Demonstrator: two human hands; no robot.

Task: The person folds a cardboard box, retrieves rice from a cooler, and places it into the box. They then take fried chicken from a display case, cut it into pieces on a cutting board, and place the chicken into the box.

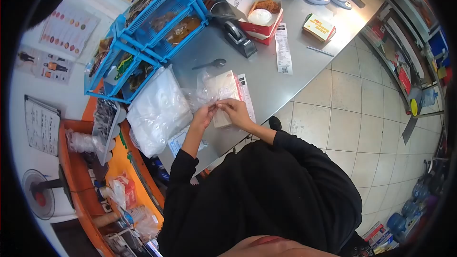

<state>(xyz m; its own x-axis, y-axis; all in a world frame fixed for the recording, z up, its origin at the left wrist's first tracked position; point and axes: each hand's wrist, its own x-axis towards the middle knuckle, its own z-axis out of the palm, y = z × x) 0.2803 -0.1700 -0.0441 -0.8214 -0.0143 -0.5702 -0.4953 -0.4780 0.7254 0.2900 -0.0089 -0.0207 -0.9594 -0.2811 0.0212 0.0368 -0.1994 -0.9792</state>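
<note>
While both hands meet at the middle of the frame, the left hand (203, 115) and the right hand (236, 110) close on one white box (223, 93) that lies on the steel desk (266, 78).

The box is partly sheathed in a clear bag (203, 89), whose loose film bunches toward the left of the box. The long axis of the box runs from lower middle to upper middle of the frame, leaning slightly right, so that its near end sits between the two hands and its far end points away from the person.

Left fingers: pinched nearly closed on the film at the near left edge of the box. Right fingers: curled over the near right side of the box, thumb hidden; how tight the grip is cannot be told. Both hands are about equally near, each touching its own side.

Surroundings:
- a stack of white bags (159, 109) just left of the hands;
- a paper slip (247, 96) under the right edge of the box;
- a spoon (213, 63) beyond the box;
- a tape dispenser (239, 39) and a long receipt (283, 50) further up;
- an open red food box (263, 16) at upper middle;
- blue baskets (162, 16) at upper left.
</note>
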